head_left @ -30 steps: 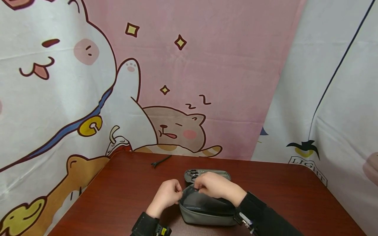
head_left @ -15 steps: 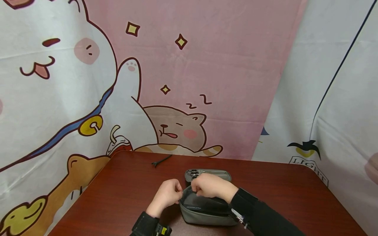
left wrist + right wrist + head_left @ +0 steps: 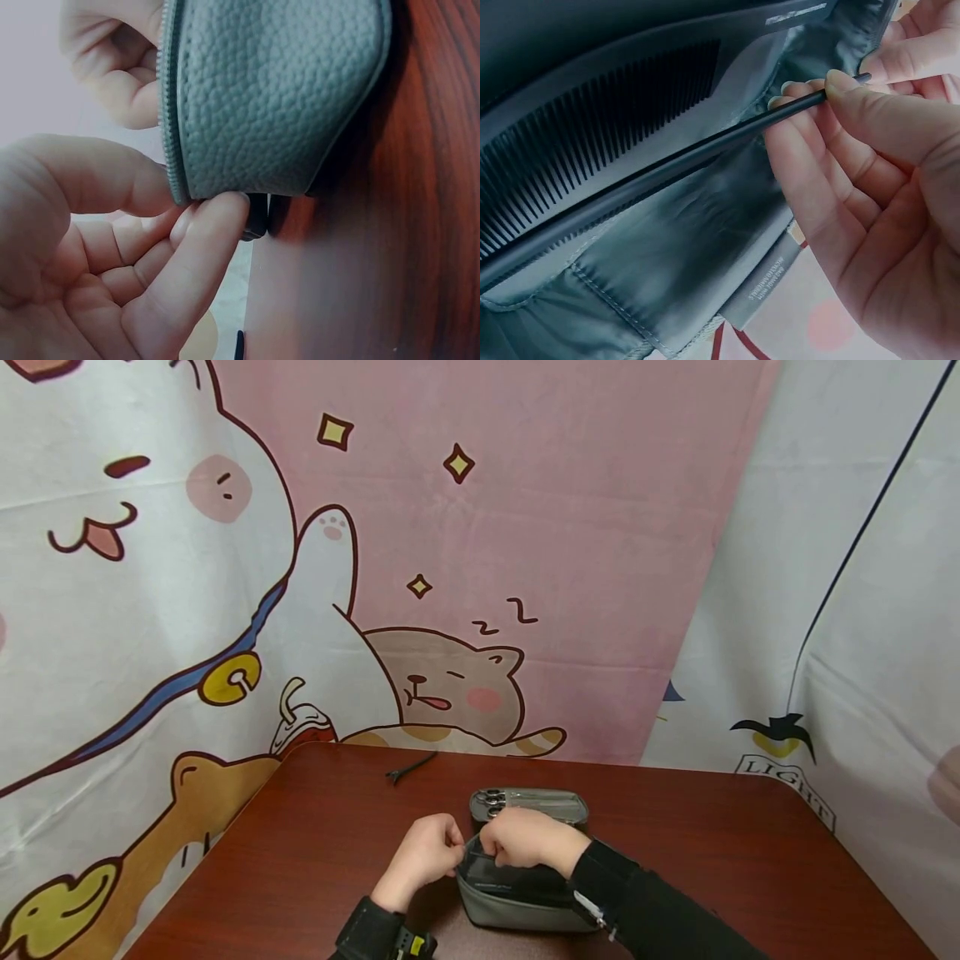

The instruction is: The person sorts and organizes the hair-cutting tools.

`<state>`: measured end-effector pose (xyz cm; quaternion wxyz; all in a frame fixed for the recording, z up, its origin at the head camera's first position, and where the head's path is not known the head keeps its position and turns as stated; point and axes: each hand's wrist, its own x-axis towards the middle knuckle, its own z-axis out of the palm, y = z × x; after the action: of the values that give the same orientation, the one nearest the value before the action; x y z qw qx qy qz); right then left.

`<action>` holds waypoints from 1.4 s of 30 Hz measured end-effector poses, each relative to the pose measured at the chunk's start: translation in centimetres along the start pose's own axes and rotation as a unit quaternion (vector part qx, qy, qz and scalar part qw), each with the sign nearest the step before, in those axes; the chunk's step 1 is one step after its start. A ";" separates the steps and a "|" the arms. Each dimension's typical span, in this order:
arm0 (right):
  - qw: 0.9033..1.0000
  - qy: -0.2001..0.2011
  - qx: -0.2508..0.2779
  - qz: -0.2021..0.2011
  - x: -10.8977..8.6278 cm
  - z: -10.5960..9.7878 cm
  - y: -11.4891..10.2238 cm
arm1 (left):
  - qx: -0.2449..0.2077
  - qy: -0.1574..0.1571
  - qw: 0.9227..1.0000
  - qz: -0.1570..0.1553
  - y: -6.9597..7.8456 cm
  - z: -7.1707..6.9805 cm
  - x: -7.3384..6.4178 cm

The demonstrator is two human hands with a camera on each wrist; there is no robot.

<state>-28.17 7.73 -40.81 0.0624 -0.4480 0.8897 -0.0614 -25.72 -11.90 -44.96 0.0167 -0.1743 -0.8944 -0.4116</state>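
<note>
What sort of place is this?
Probably a spot set up indoors for tabletop work: a reddish-brown table with an open grey case on it, before a creased cartoon backdrop.

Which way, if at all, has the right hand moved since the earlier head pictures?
Yes: the right hand has shifted leftward, nearer the left hand, judged against the grey pouch, which stays practically in place.

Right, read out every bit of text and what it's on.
"LIGHT": banner printed on the white wall cloth.
"Z", "Z": pink wall cloth, above the sleeping animal drawing.
Too blurred to read: white lettering on the black comb.
Too blurred to read: print on the label of the zip pouch.
</note>
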 end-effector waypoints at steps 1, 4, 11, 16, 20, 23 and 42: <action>1.000 0.000 -0.003 0.001 0.0 0.1 0.0 | 0.001 0.001 1.000 0.001 0.0 0.0 0.0; 1.000 -0.007 -0.005 0.000 0.1 0.3 0.0 | 0.002 0.002 1.000 0.002 0.1 0.0 0.0; 1.000 -0.024 -0.006 0.018 0.4 0.4 -0.1 | 0.003 0.004 1.000 0.003 0.3 -0.1 -0.1; 0.999 -0.022 0.021 0.029 0.0 -0.6 -0.4 | 0.001 0.003 1.000 0.005 0.3 -0.2 0.0; 0.999 -0.021 0.040 0.024 -0.1 -1.1 -0.3 | -0.004 0.000 1.000 0.001 0.3 -0.2 0.0; 0.999 -0.019 0.046 0.020 -0.2 -1.3 -0.1 | -0.003 0.000 1.000 0.001 0.3 -0.2 -0.1; 0.997 -0.015 0.078 0.008 -2.2 -2.3 1.1 | 0.009 0.000 1.000 -0.002 0.0 0.0 0.0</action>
<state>-28.14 10.26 -38.62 0.1114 -0.4353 0.8848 -0.1236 -25.72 -11.89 -44.92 0.0174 -0.1722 -0.8985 -0.4034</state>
